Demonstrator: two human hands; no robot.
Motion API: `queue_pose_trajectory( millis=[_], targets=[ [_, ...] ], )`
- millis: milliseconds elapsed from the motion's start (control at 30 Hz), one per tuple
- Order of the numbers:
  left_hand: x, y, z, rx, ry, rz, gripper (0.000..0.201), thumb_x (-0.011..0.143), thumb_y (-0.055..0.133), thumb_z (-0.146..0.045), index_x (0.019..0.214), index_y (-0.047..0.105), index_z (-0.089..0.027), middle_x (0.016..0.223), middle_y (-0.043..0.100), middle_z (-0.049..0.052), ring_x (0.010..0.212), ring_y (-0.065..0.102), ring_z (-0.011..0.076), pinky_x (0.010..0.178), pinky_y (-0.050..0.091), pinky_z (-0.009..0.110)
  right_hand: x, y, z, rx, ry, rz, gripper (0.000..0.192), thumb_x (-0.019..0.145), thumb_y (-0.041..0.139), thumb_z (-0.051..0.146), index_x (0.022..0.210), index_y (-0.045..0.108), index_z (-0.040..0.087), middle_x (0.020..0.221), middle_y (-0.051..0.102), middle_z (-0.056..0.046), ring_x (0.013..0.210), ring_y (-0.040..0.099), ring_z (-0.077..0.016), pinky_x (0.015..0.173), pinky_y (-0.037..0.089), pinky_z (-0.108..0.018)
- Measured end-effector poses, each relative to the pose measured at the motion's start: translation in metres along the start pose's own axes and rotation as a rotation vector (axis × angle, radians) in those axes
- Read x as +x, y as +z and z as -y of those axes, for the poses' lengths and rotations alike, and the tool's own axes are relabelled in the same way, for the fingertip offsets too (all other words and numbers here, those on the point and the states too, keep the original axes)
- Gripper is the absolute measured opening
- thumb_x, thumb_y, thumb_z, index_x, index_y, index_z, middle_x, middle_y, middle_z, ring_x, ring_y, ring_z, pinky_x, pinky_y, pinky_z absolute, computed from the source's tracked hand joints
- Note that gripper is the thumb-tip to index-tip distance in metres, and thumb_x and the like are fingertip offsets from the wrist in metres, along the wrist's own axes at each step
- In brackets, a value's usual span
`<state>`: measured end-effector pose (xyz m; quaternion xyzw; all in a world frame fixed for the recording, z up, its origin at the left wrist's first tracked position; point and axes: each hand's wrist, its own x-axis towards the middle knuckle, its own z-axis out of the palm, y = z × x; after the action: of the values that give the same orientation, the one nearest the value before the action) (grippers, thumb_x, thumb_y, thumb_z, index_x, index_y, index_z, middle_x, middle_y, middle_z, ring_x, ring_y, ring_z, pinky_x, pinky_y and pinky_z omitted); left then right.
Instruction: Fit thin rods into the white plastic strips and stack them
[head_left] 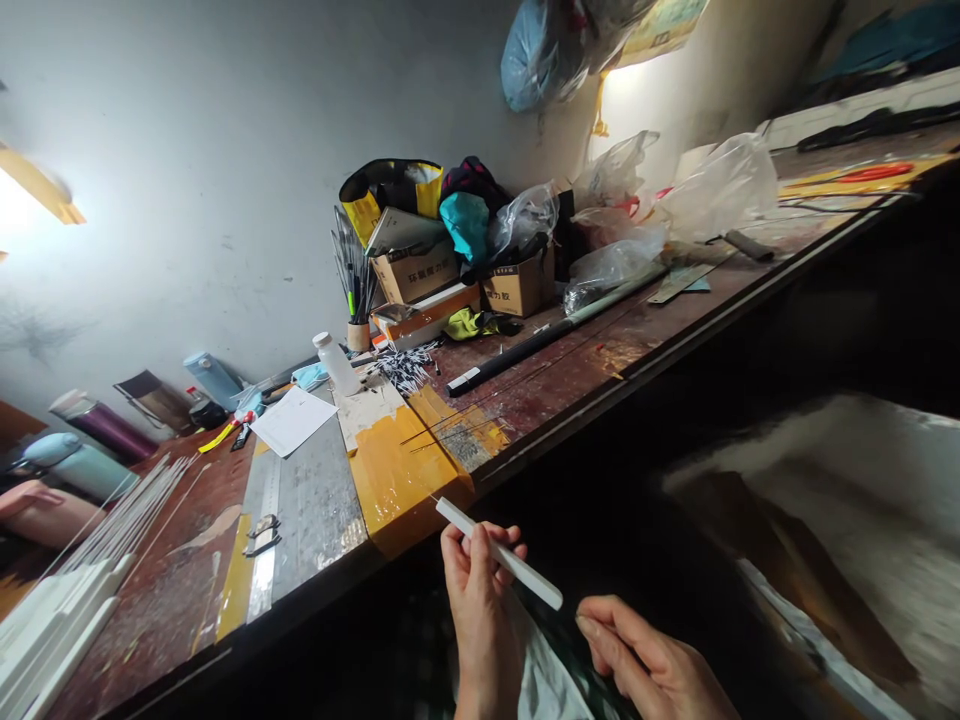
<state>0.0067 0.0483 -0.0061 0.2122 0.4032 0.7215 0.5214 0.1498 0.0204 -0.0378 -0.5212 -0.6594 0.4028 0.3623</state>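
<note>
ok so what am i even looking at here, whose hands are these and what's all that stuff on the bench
This is one picture from a camera worn on a person's head, looking forward and down, so the hands at the bottom are that person's own. The left hand holds a flat white stick in its fingers. The right hand is beside the stick's lower end, holding nothing I can make out. In front runs a worn workbench with a yellow taped patch, a sheet of paper, a small white bottle, a long black rod, cardboard boxes and plastic bags. At far left another person's arm shows.
</note>
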Motion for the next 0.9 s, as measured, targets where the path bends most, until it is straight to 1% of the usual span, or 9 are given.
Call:
queue_pose_trajectory(
  millis=[167,233,333,400,500,567,733,833,900],
  targets=[
    [0.000,0.001,0.007,-0.009,-0.011,0.032,0.016,0.090,0.055,-0.035,0.092,0.048,-0.020,0.086,0.057,-0.001,0.087,0.063,0.0143,0.078,0.052,0.029,0.004,0.005,-0.002,0.023,-0.008,-0.021,0.028,0.090,0.041,0.043,0.078,0.058,0.024,0.059,0.049,0.004,0.052,0.051,-0.0127,0.052,0.044,-0.018],
    [0.000,0.001,0.007,-0.002,-0.022,0.016,0.017,0.090,0.055,-0.035,0.091,0.048,-0.020,0.084,0.057,-0.001,0.085,0.063,0.0141,0.077,0.052,0.029,0.005,0.006,0.000,0.035,-0.002,-0.016,0.029,0.090,0.042,0.044,0.078,0.057,0.023,0.060,0.050,0.003,0.051,0.051,-0.0124,0.050,0.044,-0.018],
    [0.002,0.003,0.004,0.005,-0.011,-0.043,0.018,0.090,0.055,-0.036,0.091,0.048,-0.019,0.082,0.056,-0.002,0.083,0.064,0.0137,0.075,0.052,0.027,0.008,0.006,0.003,0.047,0.003,-0.002,0.028,0.089,0.043,0.045,0.081,0.058,0.023,0.061,0.053,0.003,0.049,0.052,-0.0123,0.047,0.043,-0.018],
    [0.003,0.004,0.001,-0.003,0.006,-0.063,0.018,0.090,0.055,-0.036,0.092,0.049,-0.020,0.082,0.056,-0.002,0.082,0.064,0.0134,0.073,0.052,0.026,0.010,0.005,0.004,0.041,-0.020,-0.008,0.025,0.089,0.044,0.044,0.084,0.059,0.024,0.062,0.056,0.003,0.053,0.056,-0.0131,0.050,0.045,-0.018],
    [0.007,0.004,-0.002,-0.007,-0.001,-0.058,0.019,0.089,0.057,-0.035,0.098,0.049,-0.020,0.079,0.055,-0.002,0.079,0.064,0.0133,0.071,0.052,0.026,0.013,0.003,0.005,-0.012,-0.080,-0.009,0.020,0.090,0.046,0.041,0.086,0.058,0.025,0.067,0.060,0.002,0.061,0.062,-0.0141,0.059,0.048,-0.018],
    [0.011,0.003,-0.003,0.001,-0.012,-0.057,0.022,0.088,0.058,-0.035,0.100,0.049,-0.020,0.078,0.055,-0.002,0.078,0.064,0.0142,0.071,0.053,0.028,0.013,0.001,0.005,-0.059,-0.100,-0.001,0.020,0.091,0.046,0.041,0.086,0.057,0.026,0.067,0.061,0.002,0.060,0.062,-0.0138,0.059,0.048,-0.018],
    [0.018,0.002,-0.003,0.015,-0.044,-0.061,0.024,0.086,0.059,-0.041,0.094,0.051,-0.019,0.080,0.052,-0.002,0.080,0.063,0.0155,0.073,0.055,0.031,0.013,-0.002,0.007,-0.112,-0.082,0.031,0.022,0.093,0.043,0.041,0.090,0.058,0.025,0.068,0.064,0.002,0.057,0.061,-0.0144,0.055,0.046,-0.019],
    [0.016,0.005,-0.004,-0.047,-0.081,-0.068,0.026,0.086,0.059,-0.041,0.099,0.053,-0.018,0.084,0.054,0.000,0.081,0.063,0.0164,0.074,0.056,0.034,0.013,-0.006,0.012,-0.109,-0.082,0.042,0.027,0.094,0.039,0.043,0.090,0.059,0.025,0.069,0.064,0.001,0.055,0.060,-0.0140,0.053,0.045,-0.019],
    [0.015,0.007,-0.005,-0.083,-0.128,-0.066,0.026,0.086,0.059,-0.039,0.097,0.053,-0.017,0.085,0.056,0.002,0.079,0.064,0.0172,0.072,0.056,0.033,0.013,-0.009,0.015,-0.112,-0.075,0.053,0.030,0.095,0.036,0.041,0.086,0.058,0.025,0.067,0.063,0.002,0.054,0.058,-0.0134,0.054,0.045,-0.018]
  ],
)
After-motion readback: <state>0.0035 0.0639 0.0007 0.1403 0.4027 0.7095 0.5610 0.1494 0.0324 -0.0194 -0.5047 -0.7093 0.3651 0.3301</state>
